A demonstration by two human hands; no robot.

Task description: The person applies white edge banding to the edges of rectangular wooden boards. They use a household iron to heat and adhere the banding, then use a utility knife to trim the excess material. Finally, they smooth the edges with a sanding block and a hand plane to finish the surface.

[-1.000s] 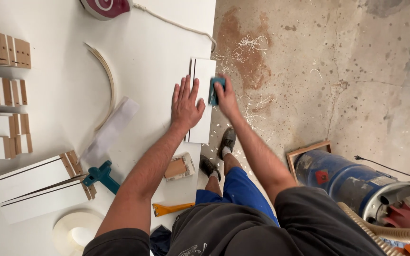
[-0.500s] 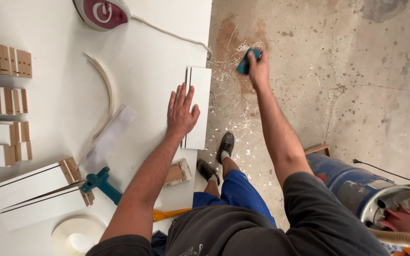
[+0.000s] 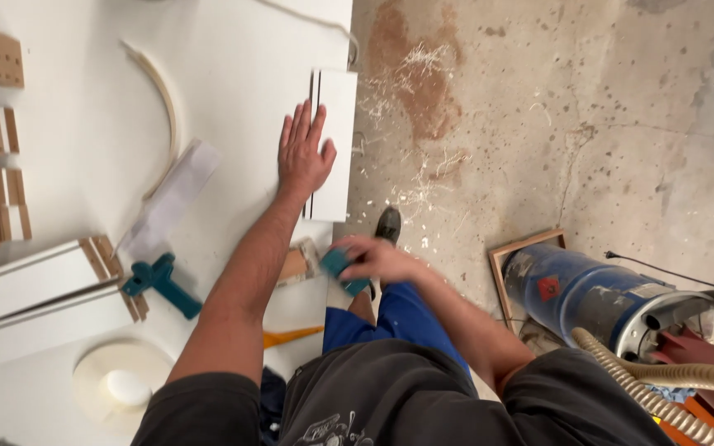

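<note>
The flat white rectangular board (image 3: pixel 336 140) lies at the white worktable's (image 3: pixel 233 66) edge, pinned steady under the spread, flat left hand (image 3: pixel 303 153), while nearer the body the right hand (image 3: pixel 377 260) closes around a small teal sanding block (image 3: pixel 342 266).

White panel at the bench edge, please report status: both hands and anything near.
Left hand flat on the white panel, pressing. Right hand gripping a teal sanding block near the bench edge, off the panel. Teal clamp and edge-banding strip lie apart.
</note>
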